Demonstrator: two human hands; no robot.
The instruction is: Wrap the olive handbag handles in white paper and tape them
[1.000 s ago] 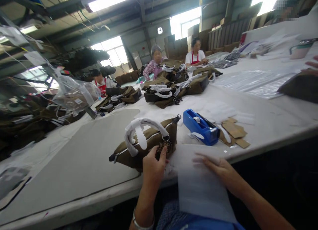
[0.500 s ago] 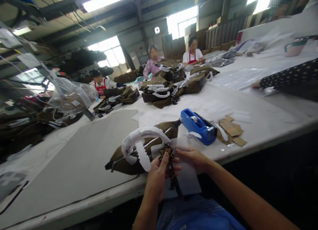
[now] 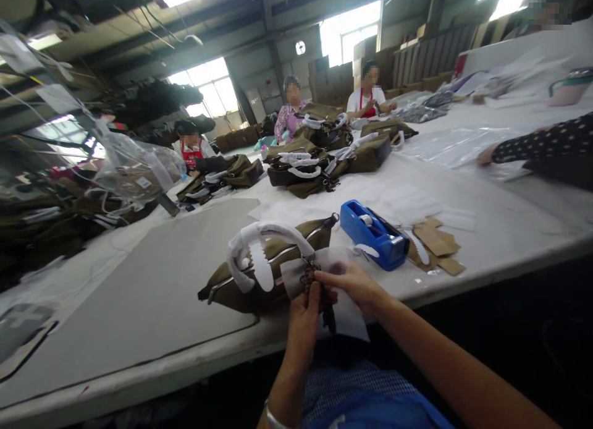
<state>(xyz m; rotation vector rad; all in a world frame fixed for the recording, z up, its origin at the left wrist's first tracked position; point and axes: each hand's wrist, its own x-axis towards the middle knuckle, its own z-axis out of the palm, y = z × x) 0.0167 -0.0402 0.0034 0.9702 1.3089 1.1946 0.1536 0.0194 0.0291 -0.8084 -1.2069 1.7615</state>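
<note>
An olive handbag lies at the table's front edge, its handle wrapped in white padding. A leopard-patterned bag charm with a dark tassel hangs from a metal ring at its near side. My left hand is closed on the charm from below, thumb on top. With thumb and forefinger, my right hand pinches the charm's right side. A thin white paper sheet lies behind and under the charm and hangs past the table edge.
Right of the bag stands a blue tape dispenser, with brown cardboard pieces beside it. Wrapped bags are piled farther back. A co-worker's dotted sleeve reaches in over clear plastic. Other people sit across the table.
My right hand has moved left from the paper onto the charm. My left hand has lifted the charm slightly and turned it, covering more of it. The view has shifted a little.
</note>
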